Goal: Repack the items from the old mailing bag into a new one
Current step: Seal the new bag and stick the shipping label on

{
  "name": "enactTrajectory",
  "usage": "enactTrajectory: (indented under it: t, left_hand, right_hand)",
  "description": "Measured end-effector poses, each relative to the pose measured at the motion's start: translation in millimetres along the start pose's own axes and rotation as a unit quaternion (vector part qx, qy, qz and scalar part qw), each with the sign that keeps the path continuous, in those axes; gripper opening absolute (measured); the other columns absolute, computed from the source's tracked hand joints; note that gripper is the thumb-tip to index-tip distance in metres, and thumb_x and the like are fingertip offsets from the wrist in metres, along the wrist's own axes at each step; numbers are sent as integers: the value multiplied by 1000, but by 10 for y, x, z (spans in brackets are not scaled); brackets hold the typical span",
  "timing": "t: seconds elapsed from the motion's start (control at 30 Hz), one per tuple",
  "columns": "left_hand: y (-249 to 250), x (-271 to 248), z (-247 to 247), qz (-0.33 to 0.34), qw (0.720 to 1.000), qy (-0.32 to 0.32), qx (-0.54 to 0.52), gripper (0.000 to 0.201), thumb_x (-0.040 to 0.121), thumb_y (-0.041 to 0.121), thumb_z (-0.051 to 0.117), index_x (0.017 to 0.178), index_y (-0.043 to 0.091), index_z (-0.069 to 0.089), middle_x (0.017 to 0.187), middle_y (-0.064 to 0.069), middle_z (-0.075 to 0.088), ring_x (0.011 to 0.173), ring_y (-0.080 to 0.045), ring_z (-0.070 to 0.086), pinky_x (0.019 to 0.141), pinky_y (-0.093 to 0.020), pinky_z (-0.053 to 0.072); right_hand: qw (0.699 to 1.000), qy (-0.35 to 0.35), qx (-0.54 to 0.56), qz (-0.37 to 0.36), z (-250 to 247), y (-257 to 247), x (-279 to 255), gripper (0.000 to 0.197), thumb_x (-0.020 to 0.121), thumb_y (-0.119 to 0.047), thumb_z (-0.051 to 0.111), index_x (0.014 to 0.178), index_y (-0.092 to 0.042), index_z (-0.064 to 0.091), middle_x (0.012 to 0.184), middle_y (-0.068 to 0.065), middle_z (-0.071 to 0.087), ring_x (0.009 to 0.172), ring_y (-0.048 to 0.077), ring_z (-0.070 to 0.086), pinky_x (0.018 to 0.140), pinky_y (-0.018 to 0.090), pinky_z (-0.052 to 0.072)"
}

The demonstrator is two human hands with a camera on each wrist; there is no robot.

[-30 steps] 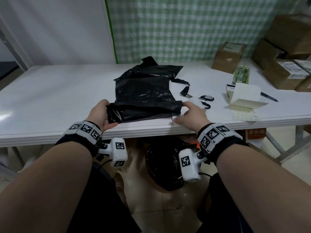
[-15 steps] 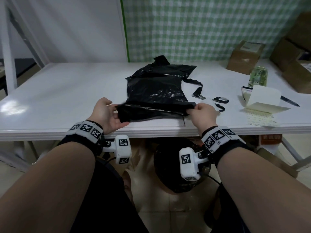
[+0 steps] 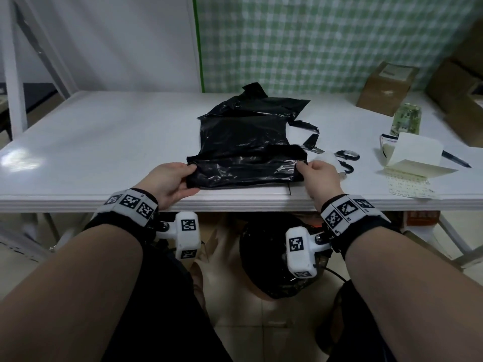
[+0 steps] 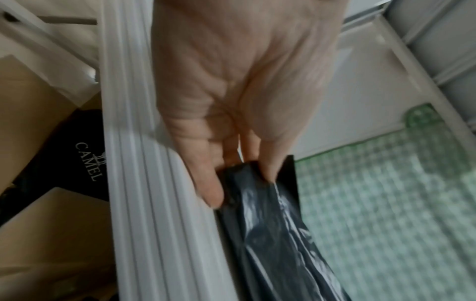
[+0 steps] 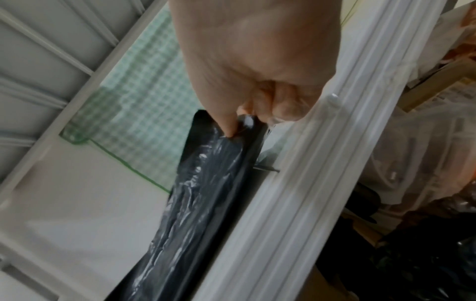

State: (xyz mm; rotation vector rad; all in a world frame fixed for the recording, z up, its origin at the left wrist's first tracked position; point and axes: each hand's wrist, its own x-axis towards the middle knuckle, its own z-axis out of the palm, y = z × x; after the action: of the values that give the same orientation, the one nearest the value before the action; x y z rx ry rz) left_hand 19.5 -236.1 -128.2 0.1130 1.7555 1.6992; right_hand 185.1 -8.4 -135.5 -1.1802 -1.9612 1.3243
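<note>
A black plastic mailing bag (image 3: pixel 243 137) lies on the white table (image 3: pixel 104 142), its near end folded up at the front edge. My left hand (image 3: pixel 170 181) pinches the fold's left corner, thumb and fingers on the black plastic (image 4: pixel 260 203). My right hand (image 3: pixel 317 176) pinches the right corner, thumb pressed on the glossy black film (image 5: pixel 219 173). A crumpled, torn black bag (image 3: pixel 261 105) sticks out behind it, with a torn black strip (image 3: pixel 308 129) trailing right. What is inside the bag is hidden.
Scissors (image 3: pixel 345 155) lie just right of my right hand. Further right are a notepad (image 3: pixel 415 158), a pen (image 3: pixel 456 159), a green can (image 3: pixel 406 121) and cardboard boxes (image 3: pixel 386 87). A black bag (image 3: pixel 269 259) sits on the floor under the table.
Both hands lifted the bag's near edge and folded it upward; my right hand went from lying flat beside the bag to pinching its corner. The head view shifted left.
</note>
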Motion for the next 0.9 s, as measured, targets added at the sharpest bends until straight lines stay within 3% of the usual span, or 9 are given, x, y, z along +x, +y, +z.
enactTrajectory:
  t: [0.1, 0.2, 0.27, 0.37, 0.5, 0.7, 0.77, 0.83, 0.9]
  left_hand:
    - [-33, 18, 70, 33, 995, 64, 68, 21, 96, 20, 50, 78, 9, 54, 74, -7, 56, 58, -11, 60, 54, -24, 59]
    - [-58, 58, 114, 76, 974, 123, 176, 26, 95, 23, 50, 74, 9, 54, 77, -9, 51, 58, -20, 54, 42, -22, 53]
    - [-60, 84, 128, 119, 925, 162, 323, 28, 94, 24, 49, 72, 8, 54, 74, -11, 52, 58, -28, 53, 54, -29, 49]
    - [-81, 95, 162, 166, 841, 188, 479, 26, 94, 22, 48, 77, 4, 55, 79, -13, 56, 80, -30, 53, 70, -31, 38]
    - [-154, 97, 216, 174, 797, 216, 536, 25, 93, 24, 47, 92, 2, 58, 95, -17, 62, 90, -35, 57, 69, -34, 40]
    - [-148, 13, 332, 204, 766, 259, 551, 16, 86, 6, 47, 101, 9, 49, 100, -13, 57, 84, -33, 53, 64, -37, 37]
    - [-127, -7, 406, 299, 761, 237, 526, 21, 84, 2, 46, 99, 11, 58, 103, -13, 56, 94, -34, 55, 73, -39, 42]
    - [-136, 4, 547, 371, 750, 140, 529, 25, 86, 6, 47, 101, 13, 66, 107, -11, 61, 100, -31, 57, 87, -38, 45]
    - [-180, 27, 718, 371, 740, 26, 561, 29, 89, 12, 48, 113, 14, 64, 116, -8, 62, 109, -26, 56, 98, -37, 42]
  right_hand:
    - [993, 22, -111, -42, 31, 28, -12, 34, 89, -24, 53, 61, -10, 42, 62, 10, 46, 67, 24, 44, 66, 32, 37]
    - [981, 20, -187, -45, 48, 28, -28, 35, 92, -23, 49, 61, -8, 43, 60, 7, 47, 71, 26, 45, 64, 28, 31]
    - [976, 12, -218, -25, 61, 38, -29, 38, 93, -23, 47, 58, -12, 38, 58, 3, 43, 72, 26, 45, 65, 27, 30]
    - [967, 2, -253, -8, 66, 63, -21, 35, 91, -24, 48, 59, -13, 41, 60, 2, 45, 74, 26, 48, 66, 27, 34]
    - [963, 11, -271, -10, 47, 79, -45, 19, 86, -21, 52, 76, -7, 58, 67, 3, 53, 75, 26, 53, 64, 28, 38]
    - [956, 83, -279, -29, 20, 13, -151, 20, 86, -10, 50, 105, -11, 56, 108, 10, 57, 91, 31, 56, 68, 31, 38]
    - [954, 100, -272, -78, 59, -46, -176, 22, 87, -12, 49, 106, -14, 60, 112, 9, 58, 96, 30, 57, 70, 32, 40]
    - [943, 81, -281, -159, 168, -103, -210, 25, 90, -16, 47, 108, -16, 65, 112, 8, 62, 102, 29, 59, 76, 32, 44]
    - [921, 24, -310, -234, 331, -149, -255, 30, 92, -18, 43, 114, -18, 65, 120, 6, 63, 108, 28, 59, 82, 32, 46]
